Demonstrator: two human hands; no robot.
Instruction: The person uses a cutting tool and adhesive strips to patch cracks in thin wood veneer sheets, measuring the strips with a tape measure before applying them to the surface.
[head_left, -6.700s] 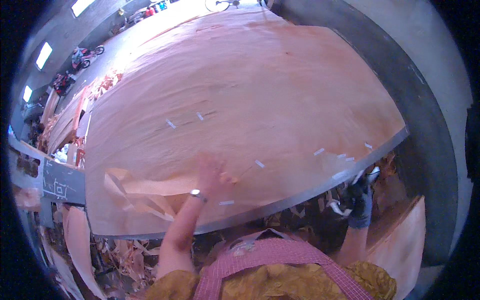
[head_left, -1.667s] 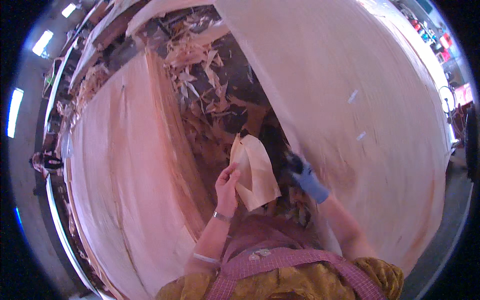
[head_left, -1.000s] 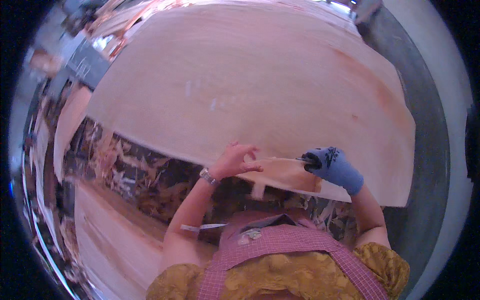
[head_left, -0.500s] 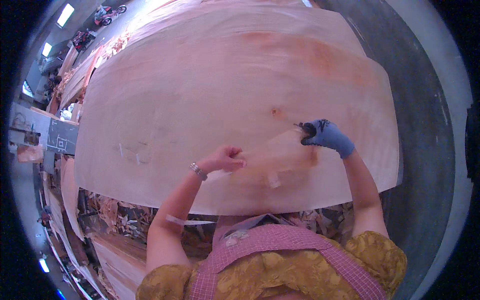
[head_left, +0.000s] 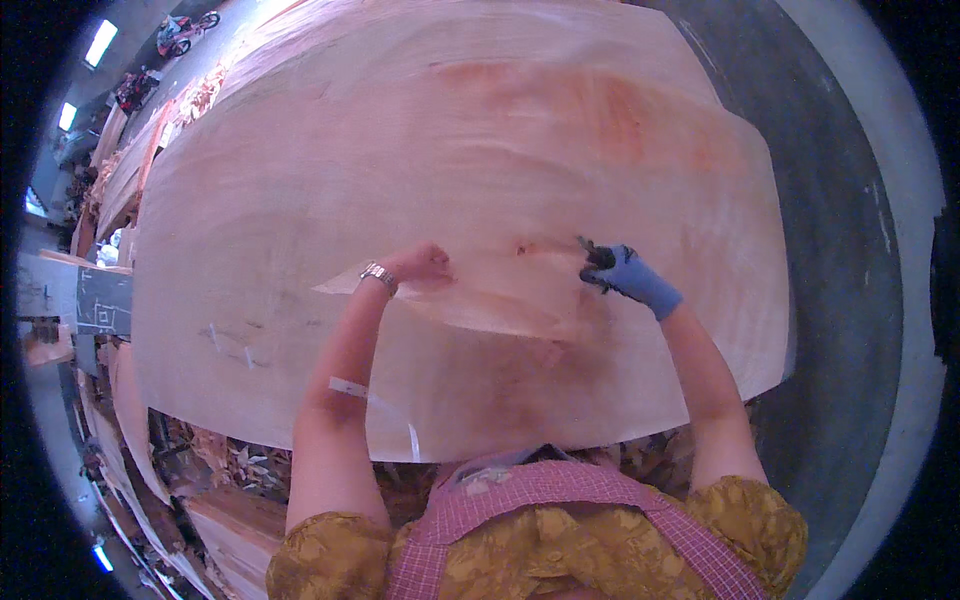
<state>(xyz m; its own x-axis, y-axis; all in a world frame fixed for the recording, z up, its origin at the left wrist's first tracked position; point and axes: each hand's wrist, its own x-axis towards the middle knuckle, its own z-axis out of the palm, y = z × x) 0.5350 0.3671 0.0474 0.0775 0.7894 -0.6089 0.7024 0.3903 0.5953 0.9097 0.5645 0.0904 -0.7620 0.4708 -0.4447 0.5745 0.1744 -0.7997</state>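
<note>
Veneer sheet (head_left: 450, 180): spread out under the work. Loose veneer piece (head_left: 490, 305): over its near half. Bare left hand (head_left: 425, 265): pinched on the piece's edge. Gloved right hand (head_left: 618, 272), well apart: wrapped around a dark tool (head_left: 591, 250), type unclear. Risk: uneven pulling could split the piece; tool slip could score the sheet.
</note>
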